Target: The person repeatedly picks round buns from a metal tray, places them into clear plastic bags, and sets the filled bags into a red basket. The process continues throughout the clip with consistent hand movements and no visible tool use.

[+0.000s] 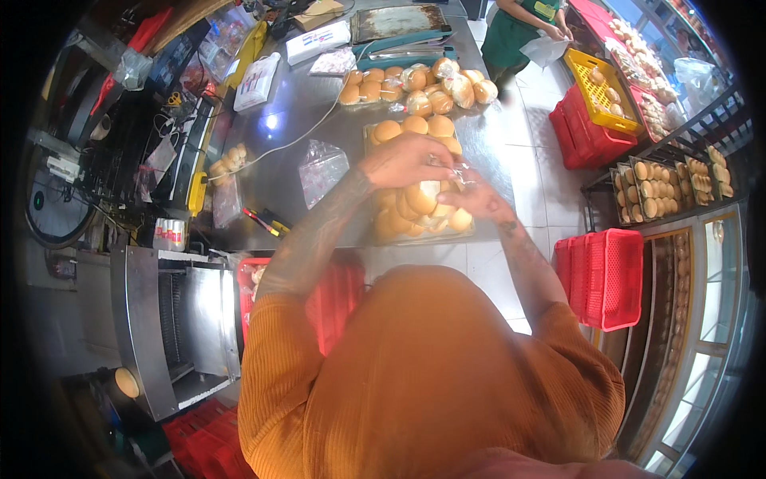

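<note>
Pinching a twist of clear plastic, the left hand (411, 160) and the right hand (477, 197) meet fingertip to fingertip at the gathered neck of a clear bag (427, 199), the fingers of both closed on the film (how each single fingertip sits is too small to tell). The bag, with round golden buns inside, lies over a tray (368, 144) of more buns (415, 124) at the near edge of a steel table (271, 184). Left of the tray, near the left forearm, is a flat plastic bag (323, 172), with slim red, black and yellow tools (267, 223) closer to the person. Beyond the tray sits a row of bagged buns (415, 86), and a white cable (311, 132) curves across the metal. Farther out, a white box (317, 41) lies at the far side. To the right, past a strip of tiled floor, a yellow crate (602, 89) rests on red crates (586, 128), and a co-worker in a green apron (523, 40) holds a pale bag (546, 49)
</note>
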`<state>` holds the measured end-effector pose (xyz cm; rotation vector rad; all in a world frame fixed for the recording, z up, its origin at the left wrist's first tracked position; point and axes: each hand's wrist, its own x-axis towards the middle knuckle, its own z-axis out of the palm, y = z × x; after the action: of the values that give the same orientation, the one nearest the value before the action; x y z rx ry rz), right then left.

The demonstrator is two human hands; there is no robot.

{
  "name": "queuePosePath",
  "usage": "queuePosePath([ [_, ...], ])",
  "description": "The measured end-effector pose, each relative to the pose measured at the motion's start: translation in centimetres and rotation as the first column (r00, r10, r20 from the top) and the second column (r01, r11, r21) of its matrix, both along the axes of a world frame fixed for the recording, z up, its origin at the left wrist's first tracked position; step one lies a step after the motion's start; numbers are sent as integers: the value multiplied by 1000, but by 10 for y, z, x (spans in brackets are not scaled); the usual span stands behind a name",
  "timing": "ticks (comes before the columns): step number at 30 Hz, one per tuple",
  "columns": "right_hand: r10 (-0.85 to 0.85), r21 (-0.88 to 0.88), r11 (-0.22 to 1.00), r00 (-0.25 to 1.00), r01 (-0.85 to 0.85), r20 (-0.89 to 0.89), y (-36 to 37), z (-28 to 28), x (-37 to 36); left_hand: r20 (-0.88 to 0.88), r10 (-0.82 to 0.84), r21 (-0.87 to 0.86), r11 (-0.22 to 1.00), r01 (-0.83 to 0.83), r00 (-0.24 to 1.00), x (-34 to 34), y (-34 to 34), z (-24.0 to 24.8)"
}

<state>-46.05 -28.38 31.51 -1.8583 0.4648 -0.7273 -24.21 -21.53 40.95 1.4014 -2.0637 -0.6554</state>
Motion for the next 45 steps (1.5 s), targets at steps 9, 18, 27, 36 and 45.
queuePosePath([
  [9, -233, 784, 619, 944, -43, 235, 3, 18, 0, 0, 272, -412, 877, -247, 962, -26, 76, -57],
  [18, -236, 945, 287, 945, -154, 226, 4, 31, 7, -57, 317, -491, 817, -303, 947, -7, 106, -120],
  [27, -350, 962, 252, 916, -110, 196, -21, -22, 22, -707, 698, 656, 708, -263, 113, -66, 137, -122],
  [36, -46, 851, 524, 999, 5, 22, 26, -7, 21, -610, 595, 343, 794, -502, 524, -51, 158, -117],
  [45, 244, 163, 959, 969, -234, -46, 62, -21, 64, -528, 828, 623, 529, -577, 189, -63, 151, -136],
])
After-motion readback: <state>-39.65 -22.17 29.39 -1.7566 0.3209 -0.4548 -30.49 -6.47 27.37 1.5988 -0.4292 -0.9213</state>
